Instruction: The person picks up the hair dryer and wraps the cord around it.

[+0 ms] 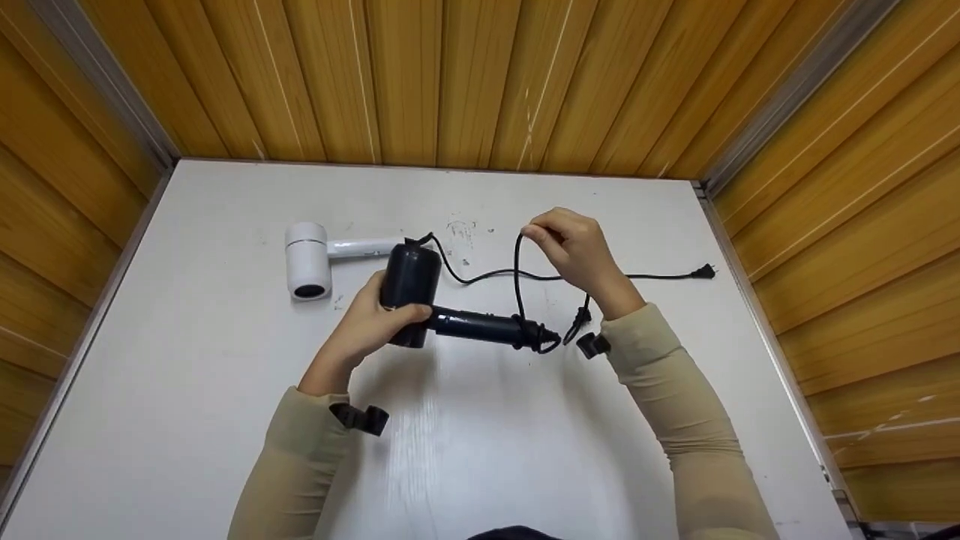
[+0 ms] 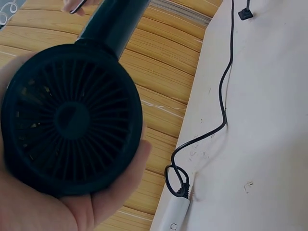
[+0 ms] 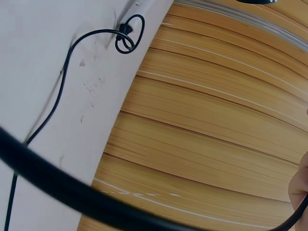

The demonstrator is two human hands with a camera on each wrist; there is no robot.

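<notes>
My left hand (image 1: 375, 321) grips a black hair dryer (image 1: 411, 289) by its barrel, thumb near the base of the handle. The left wrist view shows the slotted round grille (image 2: 72, 120) facing that camera, with the palm and fingers around its rim. My right hand (image 1: 574, 244) pinches the dryer's black cord (image 1: 517, 277) between thumb and fingertips, right of the handle. From there the cord drops to the handle's end, where it loops around. A black plug (image 1: 583, 315) hangs below the right hand. The cord (image 3: 72, 185) crosses close in the right wrist view.
A white hair dryer (image 1: 307, 262) lies on the white table (image 1: 187, 375) at the back left. Its black cord (image 1: 480, 279) runs rightward behind my right hand to a plug (image 1: 703, 271) near the right edge. Wood-patterned walls (image 1: 465, 82) enclose the back and sides.
</notes>
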